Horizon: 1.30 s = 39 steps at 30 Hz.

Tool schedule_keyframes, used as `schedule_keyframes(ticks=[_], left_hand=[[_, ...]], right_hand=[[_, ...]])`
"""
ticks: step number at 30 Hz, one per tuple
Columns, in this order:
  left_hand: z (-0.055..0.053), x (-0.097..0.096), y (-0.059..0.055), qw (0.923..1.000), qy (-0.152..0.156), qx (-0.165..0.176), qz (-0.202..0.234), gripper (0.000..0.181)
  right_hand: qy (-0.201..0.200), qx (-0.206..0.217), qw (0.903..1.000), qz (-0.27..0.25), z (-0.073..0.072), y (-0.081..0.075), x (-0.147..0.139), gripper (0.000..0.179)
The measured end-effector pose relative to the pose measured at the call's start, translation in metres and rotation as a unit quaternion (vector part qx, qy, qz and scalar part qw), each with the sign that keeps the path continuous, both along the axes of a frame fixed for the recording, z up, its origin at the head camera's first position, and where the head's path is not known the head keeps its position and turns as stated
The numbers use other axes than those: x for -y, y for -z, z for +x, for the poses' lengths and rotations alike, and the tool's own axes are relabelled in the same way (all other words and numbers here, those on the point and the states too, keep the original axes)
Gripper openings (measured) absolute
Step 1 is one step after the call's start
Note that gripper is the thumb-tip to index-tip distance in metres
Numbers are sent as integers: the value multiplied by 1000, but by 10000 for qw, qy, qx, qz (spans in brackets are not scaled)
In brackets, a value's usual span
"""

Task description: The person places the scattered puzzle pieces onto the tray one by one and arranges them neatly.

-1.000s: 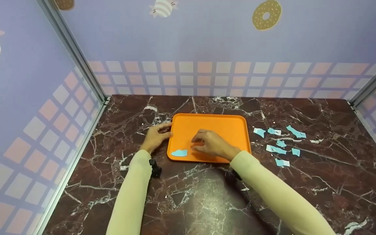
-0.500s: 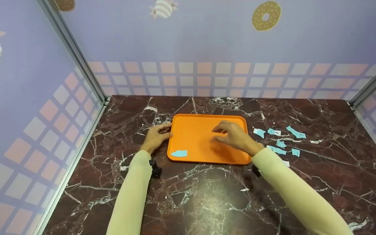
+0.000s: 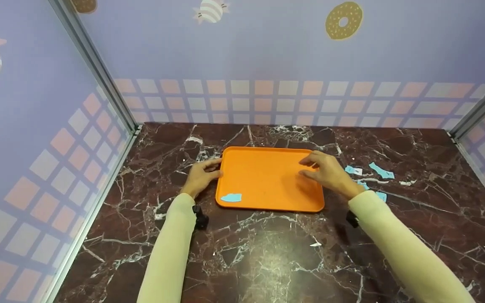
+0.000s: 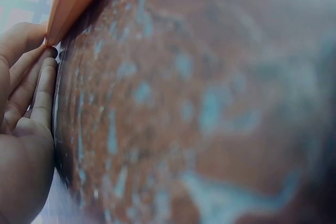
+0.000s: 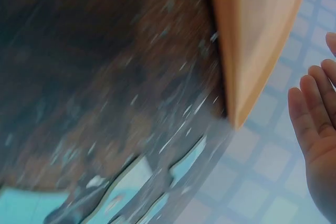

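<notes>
An orange tray (image 3: pixel 267 176) lies on the table, with one torn light-blue paper piece (image 3: pixel 231 197) at its near left corner. My left hand (image 3: pixel 198 176) rests at the tray's left rim, thumb and fingertips touching the edge but set apart along it; in the left wrist view its fingers look fairly straight against the rim. My right hand (image 3: pixel 329 172) hovers over the tray's right edge, thumb and fingers spread and nothing between them. Torn blue-and-white paper pieces (image 3: pixel 381 171) lie to the right of the tray, some hidden behind my right hand.
The table (image 3: pixel 259 261) has a dark red marbled top with white veins. A small white fleck (image 3: pixel 316 244) shows near the front. Patterned panels (image 3: pixel 242 50) stand at the back and sides, joined by metal posts (image 3: pixel 95 63).
My right hand has moved right, from beside the blue paper piece across the tray to its right edge, now covering some pieces there. The left hand, tray and paper piece in it stay put.
</notes>
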<state>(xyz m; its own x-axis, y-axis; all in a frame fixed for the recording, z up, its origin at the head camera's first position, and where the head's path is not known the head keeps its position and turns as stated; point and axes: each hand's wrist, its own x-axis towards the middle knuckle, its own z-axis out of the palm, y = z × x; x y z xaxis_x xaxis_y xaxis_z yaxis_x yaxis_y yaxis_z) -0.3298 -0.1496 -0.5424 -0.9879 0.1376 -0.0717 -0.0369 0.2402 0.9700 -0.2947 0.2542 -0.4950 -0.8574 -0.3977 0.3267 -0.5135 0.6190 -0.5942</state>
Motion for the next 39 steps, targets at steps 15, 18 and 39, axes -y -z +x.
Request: schedule_keyframes(ticks=[15,18,39], left_hand=[[1,2,1,9999,91,-47,53,49],[1,2,1,10000,65,-31,52,49],[1,1,-1,10000,77,-18,42,49]], right_hand=[[508,-41,9986,150,0,9,-51,26],[573,102,9982,145,1,9,-59,28],[892,433,9922,750,2,20,-95,31]])
